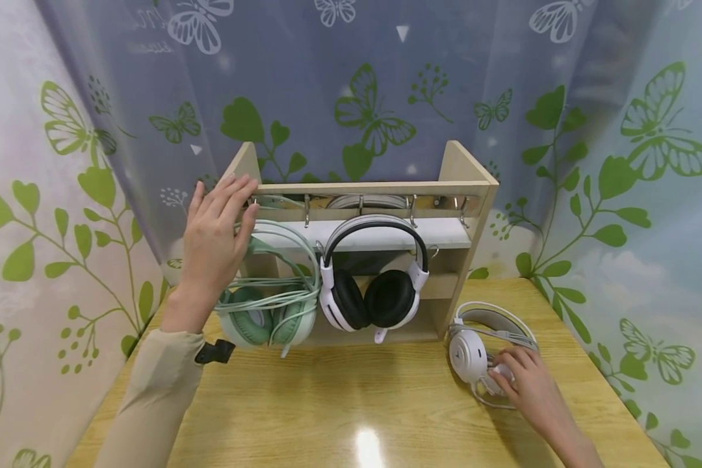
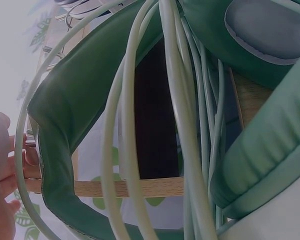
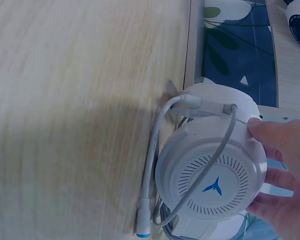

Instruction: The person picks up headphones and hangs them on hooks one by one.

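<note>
My left hand (image 1: 215, 224) rests at the rack's top left corner, fingers straight, beside the green headset (image 1: 295, 318). That headset hangs from a hook, its pale green cable looped around it; in the left wrist view its green headband (image 2: 55, 150) lies close to my fingers. My right hand (image 1: 535, 390) grips an ear cup of a white and grey headset (image 1: 468, 354) at the rack's right. In the right wrist view, thumb and fingers hold the edge of its round white ear cup (image 3: 215, 175). A microphone boom with a blue tip (image 3: 142, 235) sticks out beside it.
A white and black headset (image 1: 333, 299) hangs at the middle of the wooden rack (image 1: 470, 260). Metal hooks (image 1: 412, 211) line the rack's top rail. The rack stands on a wooden table (image 1: 304, 409), with a patterned curtain (image 1: 304, 78) behind.
</note>
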### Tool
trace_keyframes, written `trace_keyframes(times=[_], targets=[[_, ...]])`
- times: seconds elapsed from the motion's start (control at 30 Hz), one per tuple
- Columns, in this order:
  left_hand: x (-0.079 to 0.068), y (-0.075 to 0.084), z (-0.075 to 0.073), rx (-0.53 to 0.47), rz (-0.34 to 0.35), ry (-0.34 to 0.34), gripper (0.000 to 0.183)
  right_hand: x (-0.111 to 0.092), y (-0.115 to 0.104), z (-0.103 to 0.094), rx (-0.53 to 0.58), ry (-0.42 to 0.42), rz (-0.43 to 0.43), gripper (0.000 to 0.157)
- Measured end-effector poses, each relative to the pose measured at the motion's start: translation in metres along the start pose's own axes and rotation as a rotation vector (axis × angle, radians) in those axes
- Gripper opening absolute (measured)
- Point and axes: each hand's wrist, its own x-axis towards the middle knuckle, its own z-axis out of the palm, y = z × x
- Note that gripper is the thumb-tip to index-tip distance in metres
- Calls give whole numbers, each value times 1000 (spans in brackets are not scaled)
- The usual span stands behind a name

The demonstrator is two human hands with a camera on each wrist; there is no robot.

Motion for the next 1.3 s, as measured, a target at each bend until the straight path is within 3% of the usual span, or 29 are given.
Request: trace_keyframes(times=[0.3,0.63,0.87,1.1,1.3], targets=[[-1,-1,0,16,5,-12,38,10,4,-5,9,-3,10,29],[-1,-1,0,26,7,-20,39,30,14,-19,38,0,78,30],[-1,-1,-1,24,9,-14,39,40,27,-26,80,-43,177,23],[0,0,0,11,11,-9,38,40,42,-26,111,-27,212,27],[0,0,0,13,6,-1,38,44,57,-22,250,-41,358,32]])
